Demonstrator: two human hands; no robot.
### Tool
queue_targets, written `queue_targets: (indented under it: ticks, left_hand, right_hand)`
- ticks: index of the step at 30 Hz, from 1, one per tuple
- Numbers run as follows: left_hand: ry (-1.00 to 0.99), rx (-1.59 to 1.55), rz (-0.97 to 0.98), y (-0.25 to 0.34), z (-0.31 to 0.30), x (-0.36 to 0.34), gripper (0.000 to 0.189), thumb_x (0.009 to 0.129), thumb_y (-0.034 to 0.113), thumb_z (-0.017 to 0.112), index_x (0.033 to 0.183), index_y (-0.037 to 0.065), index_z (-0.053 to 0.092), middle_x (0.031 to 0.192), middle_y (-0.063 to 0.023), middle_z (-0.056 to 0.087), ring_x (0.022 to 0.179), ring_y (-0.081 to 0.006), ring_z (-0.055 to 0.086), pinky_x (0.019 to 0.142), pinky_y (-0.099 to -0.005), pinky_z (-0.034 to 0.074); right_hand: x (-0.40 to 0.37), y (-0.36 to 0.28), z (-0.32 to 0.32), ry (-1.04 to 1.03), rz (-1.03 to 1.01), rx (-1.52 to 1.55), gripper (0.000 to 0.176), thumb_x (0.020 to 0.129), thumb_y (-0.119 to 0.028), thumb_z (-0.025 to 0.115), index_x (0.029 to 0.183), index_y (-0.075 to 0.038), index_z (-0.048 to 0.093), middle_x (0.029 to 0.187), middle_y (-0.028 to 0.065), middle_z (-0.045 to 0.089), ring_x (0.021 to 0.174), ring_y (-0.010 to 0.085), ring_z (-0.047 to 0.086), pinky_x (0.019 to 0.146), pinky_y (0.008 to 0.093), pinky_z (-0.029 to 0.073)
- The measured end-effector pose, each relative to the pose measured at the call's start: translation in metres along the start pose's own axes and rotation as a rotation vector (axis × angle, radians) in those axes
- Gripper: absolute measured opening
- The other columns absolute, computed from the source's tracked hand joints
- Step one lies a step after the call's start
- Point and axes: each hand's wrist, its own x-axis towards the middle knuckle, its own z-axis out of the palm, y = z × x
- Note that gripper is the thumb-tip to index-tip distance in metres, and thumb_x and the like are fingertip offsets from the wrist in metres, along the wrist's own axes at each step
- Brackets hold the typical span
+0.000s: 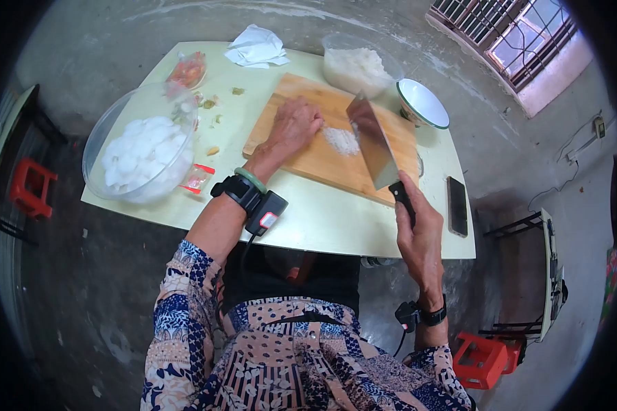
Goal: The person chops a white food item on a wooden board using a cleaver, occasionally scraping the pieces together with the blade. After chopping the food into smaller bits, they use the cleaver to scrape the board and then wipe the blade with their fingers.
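Observation:
My right hand (420,226) is wrapped round the black handle of a broad cleaver (373,140). Its blade stands tilted over the wooden cutting board (288,96), just right of a small heap of finely chopped white food (341,141). On the board's left part rests my left hand (296,127), fingers curled under beside the heap; whatever they may hold is hidden. Left of the board, a large clear bowl (94,161) contains white chunks (144,154). Behind the board, a clear container (329,58) is filled with a pale shredded or chopped mass (363,67).
An enamel bowl with a green rim (424,103) stands at the right rear, and a phone (457,207) lies near the right edge. A white crumpled bag (257,46), a bag of reddish food (188,70), small scraps (238,91) and a red wrapper (197,178) are on the table.

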Motion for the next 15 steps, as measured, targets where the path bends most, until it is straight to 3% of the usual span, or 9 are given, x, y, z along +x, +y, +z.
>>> queue_targets:
  ticks: [2, 13, 15]
  left_hand:
    - [0.084, -0.005, 0.066, 0.000, 0.003, -0.003, 0.016, 0.095, 0.020, 0.068, 0.096, 0.005, 0.071, 0.099, -0.0159, 0.062, 0.101, -0.0369, 0.061, 0.094, -0.0512, 0.046]
    - [0.076, 0.014, 0.055, 0.004, 0.001, -0.003, 0.014, 0.095, 0.018, 0.068, 0.094, 0.004, 0.069, 0.099, -0.0152, 0.061, 0.100, -0.0361, 0.061, 0.093, -0.0499, 0.047]
    - [0.079, 0.050, 0.032, 0.003, 0.000, -0.004, 0.013, 0.095, 0.018, 0.068, 0.094, 0.004, 0.069, 0.099, -0.0150, 0.061, 0.100, -0.0361, 0.061, 0.092, -0.0496, 0.047]
  right_hand:
    - [0.003, 0.003, 0.000, -0.017, 0.000, -0.028, 0.049, 0.099, 0.005, 0.058, 0.148, -0.001, 0.057, 0.113, 0.0273, 0.070, 0.100, 0.0428, 0.070, 0.090, 0.0424, 0.055]
    - [0.007, 0.013, 0.001, -0.047, -0.066, -0.080, 0.050, 0.098, 0.006, 0.058, 0.147, -0.001, 0.057, 0.113, 0.0273, 0.071, 0.098, 0.0417, 0.071, 0.090, 0.0430, 0.055]
    - [0.006, 0.006, -0.003, -0.059, 0.035, -0.028, 0.050, 0.097, 0.006, 0.058, 0.147, -0.001, 0.057, 0.113, 0.0270, 0.071, 0.098, 0.0414, 0.071, 0.090, 0.0429, 0.055]
